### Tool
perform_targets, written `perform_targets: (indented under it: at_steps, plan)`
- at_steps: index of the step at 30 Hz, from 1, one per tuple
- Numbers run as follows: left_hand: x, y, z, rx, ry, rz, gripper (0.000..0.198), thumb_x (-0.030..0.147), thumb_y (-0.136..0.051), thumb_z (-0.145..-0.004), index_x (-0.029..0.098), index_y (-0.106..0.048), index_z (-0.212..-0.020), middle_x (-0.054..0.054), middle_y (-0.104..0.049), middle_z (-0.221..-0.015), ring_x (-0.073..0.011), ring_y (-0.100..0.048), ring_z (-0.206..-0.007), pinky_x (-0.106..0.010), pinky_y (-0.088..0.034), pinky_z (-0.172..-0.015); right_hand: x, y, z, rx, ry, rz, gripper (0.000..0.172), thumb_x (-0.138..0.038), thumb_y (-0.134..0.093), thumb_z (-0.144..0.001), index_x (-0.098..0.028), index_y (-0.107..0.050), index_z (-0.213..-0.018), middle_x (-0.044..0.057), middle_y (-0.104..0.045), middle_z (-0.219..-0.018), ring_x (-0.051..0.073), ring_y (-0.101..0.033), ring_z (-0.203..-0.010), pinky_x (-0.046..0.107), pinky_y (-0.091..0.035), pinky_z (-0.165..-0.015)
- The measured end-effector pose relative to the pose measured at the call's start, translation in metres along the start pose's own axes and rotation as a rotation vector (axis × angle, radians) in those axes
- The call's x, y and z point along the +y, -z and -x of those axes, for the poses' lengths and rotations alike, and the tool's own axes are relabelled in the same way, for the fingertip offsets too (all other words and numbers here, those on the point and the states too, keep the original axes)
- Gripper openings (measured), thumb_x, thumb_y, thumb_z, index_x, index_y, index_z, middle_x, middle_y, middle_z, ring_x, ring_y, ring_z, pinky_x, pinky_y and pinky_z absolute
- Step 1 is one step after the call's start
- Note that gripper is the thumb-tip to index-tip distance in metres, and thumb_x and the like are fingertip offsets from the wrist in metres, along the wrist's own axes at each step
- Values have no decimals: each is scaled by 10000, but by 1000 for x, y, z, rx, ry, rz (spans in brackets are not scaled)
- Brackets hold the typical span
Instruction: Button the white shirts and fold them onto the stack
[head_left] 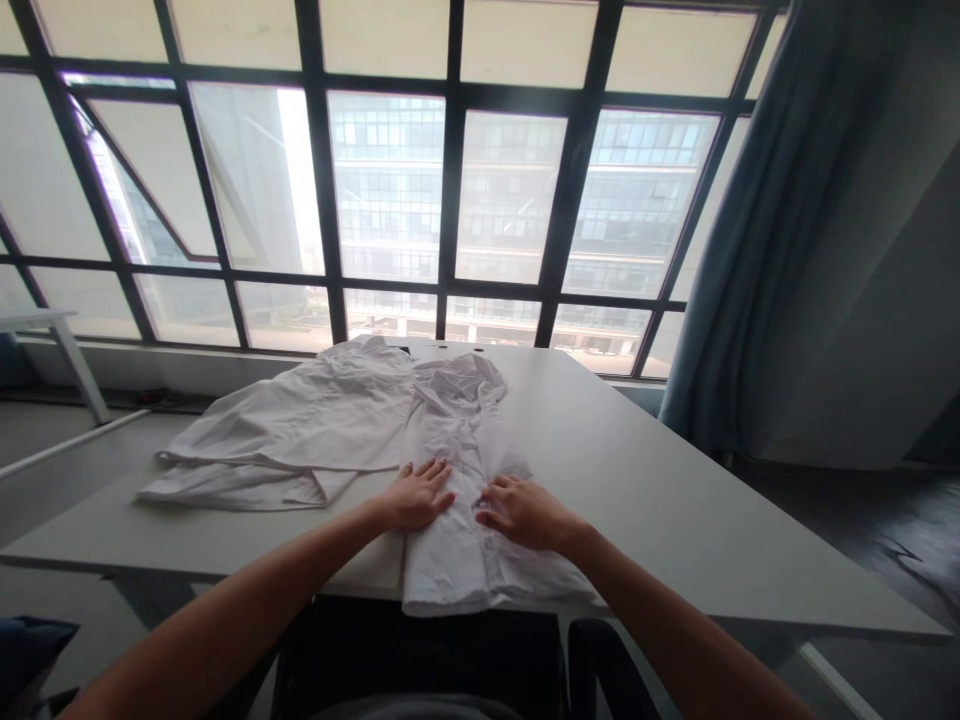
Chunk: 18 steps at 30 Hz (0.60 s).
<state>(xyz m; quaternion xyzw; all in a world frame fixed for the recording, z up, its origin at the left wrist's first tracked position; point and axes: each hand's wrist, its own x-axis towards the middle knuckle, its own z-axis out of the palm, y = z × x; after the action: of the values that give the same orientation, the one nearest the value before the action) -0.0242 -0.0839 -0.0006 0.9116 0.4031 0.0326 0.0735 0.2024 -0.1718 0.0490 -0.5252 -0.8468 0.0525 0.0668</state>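
Touching creased white cloth garment point(448, 565): left hand point(416, 497) flat, right hand point(525, 513) curved.

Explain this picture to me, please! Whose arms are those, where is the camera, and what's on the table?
There's no robot here, just a person's own two bare hands. The camera sits on that person's head, looking forward and down, so you see almost what they see.

On the smooth white table lies rumpled white cloth, which looks like clothing. The left hand rests flat, fingers spread, on a long white fabric piece. The right hand is on that piece too, fingers bent; I can't tell if it's pinching any. To the left lies a wide, wrinkled white fabric piece that neither hand touches. Behind the table is a big, dark-framed glass window.
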Motion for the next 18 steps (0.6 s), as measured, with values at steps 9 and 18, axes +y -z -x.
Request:
perform_targets:
  at_steps: [9,18]
  plan:
    - [-47,41,-39,226,-119,30,300,230,-531,-917,247,-694,-1168,-68,-672,-1211,-230,-615,-1125,-344,-471,-1004,-1,21,-52,80,231,-4,387,-515,-594,-914,-212,-720,-1121,71,-745,-961,209,-680,-795,280,-411,-661]
    - [-162,63,-155,321,106,-161,234,247,-648,-829,254,-766,-1031,-83,-630,-1244,-286,-519,-1222,-418,-368,-1121,23,3,-88,-8,347,35,567,-681,-563,-861,-219,-688,-1164,76,-700,-978,195,-646,-710,276,-378,-590]
